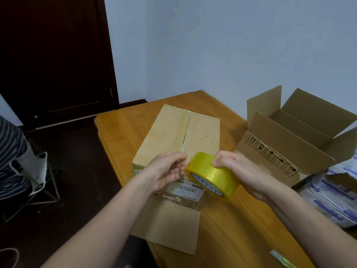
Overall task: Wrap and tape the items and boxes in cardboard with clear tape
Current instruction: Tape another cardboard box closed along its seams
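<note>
Between our hands, one roll of tape (212,176), yellowish and see-through, is held up above the near end of a closed box (179,136). Our right hand (237,171) grips the roll, fingers and thumb curled round its outer band. Our left hand (166,171) has thumb and fingertips drawn together, pinching at the roll's left rim; we cannot tell whether a loose end sits between them.

We count two boxes: the closed one beneath the hands and an open box (293,136) beyond the right hand, flaps up. One flat cardboard sheet (170,229) lies below our wrists on the table (119,128). White packets (332,194) are stacked right of the right forearm.
</note>
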